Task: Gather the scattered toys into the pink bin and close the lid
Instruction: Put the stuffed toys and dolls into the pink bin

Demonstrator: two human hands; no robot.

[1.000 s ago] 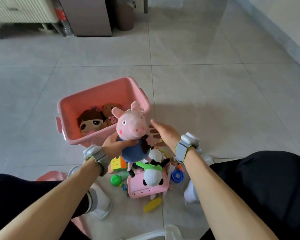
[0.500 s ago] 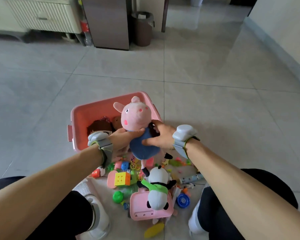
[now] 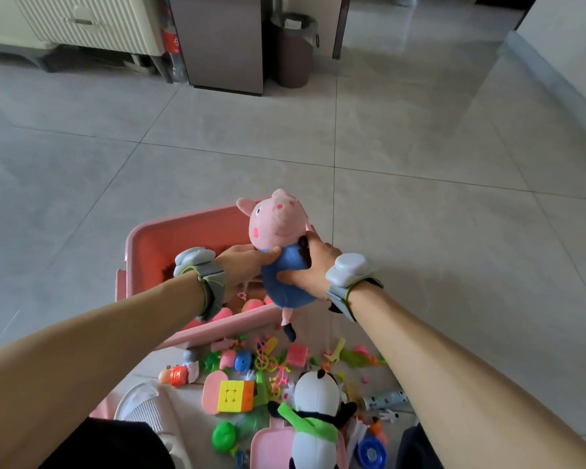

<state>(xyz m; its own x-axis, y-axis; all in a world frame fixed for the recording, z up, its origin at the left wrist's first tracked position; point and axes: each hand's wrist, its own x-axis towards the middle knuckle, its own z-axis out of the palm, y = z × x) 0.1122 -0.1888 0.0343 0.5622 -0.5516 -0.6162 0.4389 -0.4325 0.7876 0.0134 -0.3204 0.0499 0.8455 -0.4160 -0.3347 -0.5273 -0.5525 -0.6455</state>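
The person holds a pig plush (image 3: 278,245) with both hands above the pink bin (image 3: 183,238), near the bin's right wall. The left hand (image 3: 247,265) has its fingers wrapped round the plush at the neck and upper body; the right hand (image 3: 310,267) has its grip curled round the blue body from the other side, thumb pressed into the fabric. The plush is upright, its legs dangling over the bin's near rim, so it is not yet inside.

The task looks to be in its early part. The bin stands open on the floor and a few things lie in it, mostly hidden behind the left forearm; what they are cannot be told. Much is left outside: on the floor just in front of the bin's near edge lies a heap of small plastic toys, among them a puzzle cube (image 3: 234,396), a panda plush (image 3: 313,421) with a green scarf, a green ball (image 3: 223,434), a blue disc (image 3: 371,453) and a small red and white figure (image 3: 178,375). A flat pink piece (image 3: 271,448) lies under the panda; whether it is the bin's lid cannot be told.

By this reckoning the pig still has to be lowered in, the heap cleared item by item, and the lid fitted last.
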